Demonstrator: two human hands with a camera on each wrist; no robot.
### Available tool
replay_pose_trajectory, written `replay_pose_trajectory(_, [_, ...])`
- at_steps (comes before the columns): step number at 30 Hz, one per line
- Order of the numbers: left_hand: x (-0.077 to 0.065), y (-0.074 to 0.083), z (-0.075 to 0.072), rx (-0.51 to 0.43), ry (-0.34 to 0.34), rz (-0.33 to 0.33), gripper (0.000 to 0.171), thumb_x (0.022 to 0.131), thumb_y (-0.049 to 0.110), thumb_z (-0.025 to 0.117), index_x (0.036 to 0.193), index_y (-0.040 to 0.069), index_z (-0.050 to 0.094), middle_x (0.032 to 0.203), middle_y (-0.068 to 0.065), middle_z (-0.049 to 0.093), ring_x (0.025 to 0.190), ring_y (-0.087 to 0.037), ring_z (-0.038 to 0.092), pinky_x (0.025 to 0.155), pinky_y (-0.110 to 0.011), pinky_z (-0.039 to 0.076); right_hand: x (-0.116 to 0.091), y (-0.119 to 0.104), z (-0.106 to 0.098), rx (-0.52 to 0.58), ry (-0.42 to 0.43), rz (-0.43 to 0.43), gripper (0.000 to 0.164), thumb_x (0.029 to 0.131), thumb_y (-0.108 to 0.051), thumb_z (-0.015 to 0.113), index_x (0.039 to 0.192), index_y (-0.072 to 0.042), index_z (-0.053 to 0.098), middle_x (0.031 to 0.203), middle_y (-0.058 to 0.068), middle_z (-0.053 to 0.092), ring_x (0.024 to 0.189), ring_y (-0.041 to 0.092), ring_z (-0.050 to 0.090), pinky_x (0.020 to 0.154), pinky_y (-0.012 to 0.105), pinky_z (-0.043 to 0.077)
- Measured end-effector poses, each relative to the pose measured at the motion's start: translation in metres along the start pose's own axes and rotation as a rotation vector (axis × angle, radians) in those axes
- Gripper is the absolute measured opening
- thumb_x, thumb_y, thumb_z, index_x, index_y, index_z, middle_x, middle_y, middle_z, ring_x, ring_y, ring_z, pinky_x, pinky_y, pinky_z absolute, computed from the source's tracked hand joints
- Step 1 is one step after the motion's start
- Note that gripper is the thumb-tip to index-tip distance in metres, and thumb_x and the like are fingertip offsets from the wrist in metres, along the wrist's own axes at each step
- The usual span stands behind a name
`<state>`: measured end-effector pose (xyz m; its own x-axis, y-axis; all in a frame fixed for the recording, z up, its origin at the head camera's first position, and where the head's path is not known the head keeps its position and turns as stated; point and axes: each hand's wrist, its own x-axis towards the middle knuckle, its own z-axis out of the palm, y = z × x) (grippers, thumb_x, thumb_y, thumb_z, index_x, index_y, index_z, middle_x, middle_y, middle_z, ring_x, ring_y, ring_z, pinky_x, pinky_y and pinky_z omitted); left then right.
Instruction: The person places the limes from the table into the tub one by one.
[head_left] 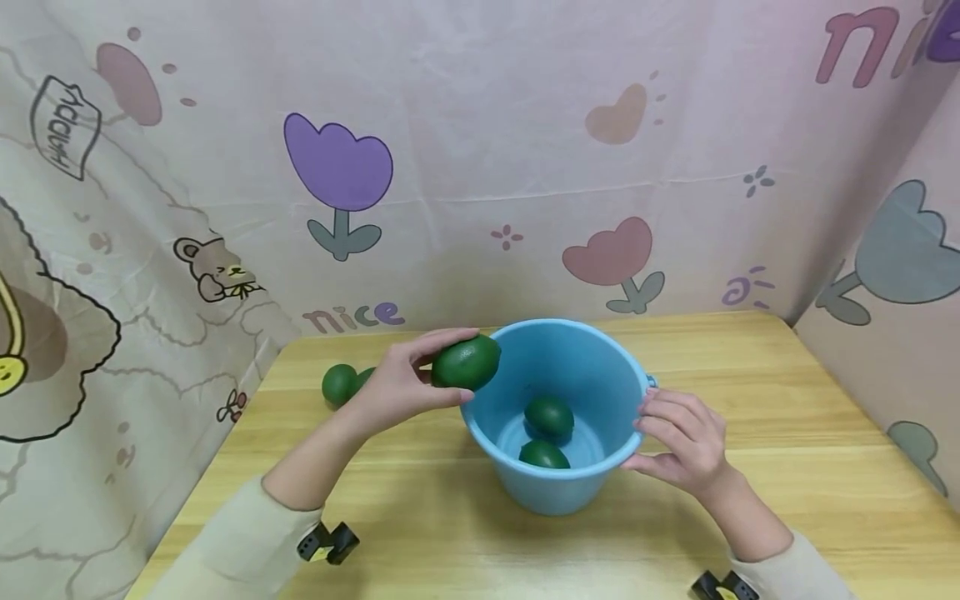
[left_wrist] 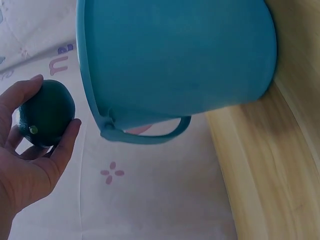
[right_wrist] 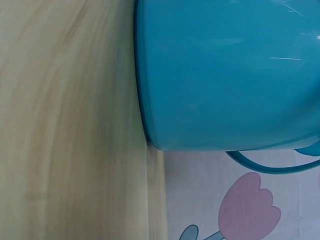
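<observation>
My left hand holds a green lime between thumb and fingers, at the left rim of a light blue bucket. In the left wrist view the lime sits in the fingertips, just beyond the bucket's rim. My right hand grips the rim on the right side, thumb low and fingers over the edge. Two more limes, one farther back and one nearer, lie at the bottom of the bucket, the nearer partly hidden by the front rim. The right wrist view shows the bucket's outer wall but no hand.
On the wooden table, a lime lies at the back left, with another lime beside it, mostly behind the left hand. The bucket's handle hangs down at its far side. A printed cloth stands behind the table.
</observation>
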<state>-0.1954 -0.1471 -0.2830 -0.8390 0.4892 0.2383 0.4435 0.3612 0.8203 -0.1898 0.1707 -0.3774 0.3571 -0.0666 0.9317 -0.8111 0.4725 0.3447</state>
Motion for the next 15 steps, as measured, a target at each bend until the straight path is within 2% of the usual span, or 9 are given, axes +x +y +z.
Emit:
replay_pose_trajectory(6, [0.005,0.008,0.009,-0.023,-0.046,0.005,0.064,0.075,0.014,0.079,0.134,0.021,0.055,0.136,0.001,0.051,0.113,-0.026,0.056,0.085,-0.034,0.054,0.003,0.000,0.001,0.013,-0.009,-0.008,0.053,0.080,-0.049,0.068,0.063,0.000,0.059,0.062,0.014,0.059,0.059,0.028,0.055,0.089,0.028,0.051])
replay_pose_trajectory(15, [0.014,0.013,0.024,-0.003,-0.110,0.012,0.063,0.075,0.016,0.080,0.133,0.022,0.056,0.135,-0.003,0.052,0.112,-0.024,0.056,0.087,-0.035,0.053,0.014,-0.004,0.003,0.008,-0.011,-0.002,0.053,0.083,-0.048,0.066,0.061,0.000,0.057,0.060,0.014,0.057,0.060,0.026,0.054,0.090,0.026,0.050])
